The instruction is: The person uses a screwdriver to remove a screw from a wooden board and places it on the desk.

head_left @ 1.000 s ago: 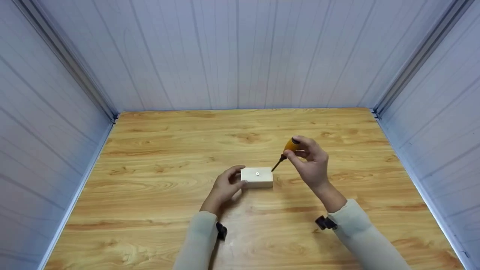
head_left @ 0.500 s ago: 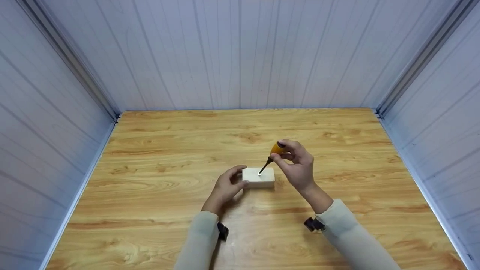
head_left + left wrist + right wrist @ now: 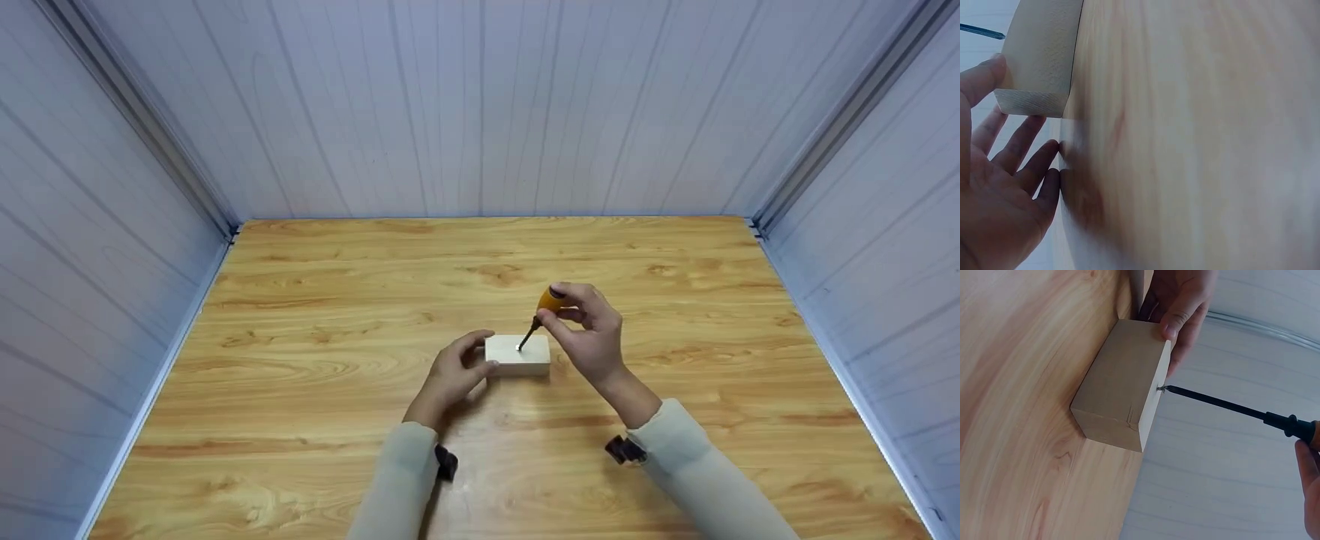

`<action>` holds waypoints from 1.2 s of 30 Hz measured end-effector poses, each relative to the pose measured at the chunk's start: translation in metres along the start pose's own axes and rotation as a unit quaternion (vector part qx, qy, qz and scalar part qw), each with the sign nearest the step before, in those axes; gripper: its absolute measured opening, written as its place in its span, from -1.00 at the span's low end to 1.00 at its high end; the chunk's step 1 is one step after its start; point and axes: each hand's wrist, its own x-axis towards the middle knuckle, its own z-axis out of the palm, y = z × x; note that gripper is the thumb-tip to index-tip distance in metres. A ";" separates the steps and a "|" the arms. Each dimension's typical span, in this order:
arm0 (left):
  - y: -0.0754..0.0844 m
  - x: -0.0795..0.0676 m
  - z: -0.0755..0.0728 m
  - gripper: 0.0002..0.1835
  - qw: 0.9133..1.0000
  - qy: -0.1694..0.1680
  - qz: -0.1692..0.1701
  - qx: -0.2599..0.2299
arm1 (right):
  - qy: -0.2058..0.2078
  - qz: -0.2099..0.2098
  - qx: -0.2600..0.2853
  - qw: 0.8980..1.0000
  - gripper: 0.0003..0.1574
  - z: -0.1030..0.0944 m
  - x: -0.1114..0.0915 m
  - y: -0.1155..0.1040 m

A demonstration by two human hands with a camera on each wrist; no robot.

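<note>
A pale wooden block lies on the table, with a small screw standing a little out of its top face. My left hand grips the block's left end between thumb and fingers. In the left wrist view the thumb lies along one side of the block and the fingertips meet its end. My right hand holds a screwdriver by its orange handle, tilted to the right. Its dark shaft reaches down to the screw, the tip right at the screw head.
The wood-grain tabletop spreads around the block on all sides. White panel walls stand behind it and at left and right. A small black camera sits on each wrist, below the sleeves.
My right hand has moved left and slightly down with the screwdriver, bringing its tip from the block's right edge onto the screw. My left hand keeps its grip on the block.
</note>
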 end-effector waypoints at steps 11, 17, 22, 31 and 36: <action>0.001 0.002 0.002 -0.48 1.000 0.005 -0.002 -0.003 | 0.037 0.003 -0.048 0.998 -0.58 0.008 0.003 -0.004; 0.001 0.001 0.002 -0.49 1.000 0.004 -0.008 -0.003 | 0.036 0.027 -0.066 0.997 -0.58 0.008 -0.001 0.005; -0.001 -0.001 0.000 -0.49 1.000 0.005 0.003 -0.001 | 0.043 0.044 -0.098 0.993 -0.58 0.014 -0.003 0.015; 0.001 -0.001 -0.001 -0.46 1.000 -0.003 0.005 -0.011 | 0.046 0.062 -0.102 0.992 -0.60 0.022 0.000 0.011; 0.003 -0.001 -0.001 -0.46 1.000 -0.005 0.013 0.021 | 0.047 0.065 -0.089 0.993 -0.63 0.022 0.007 -0.003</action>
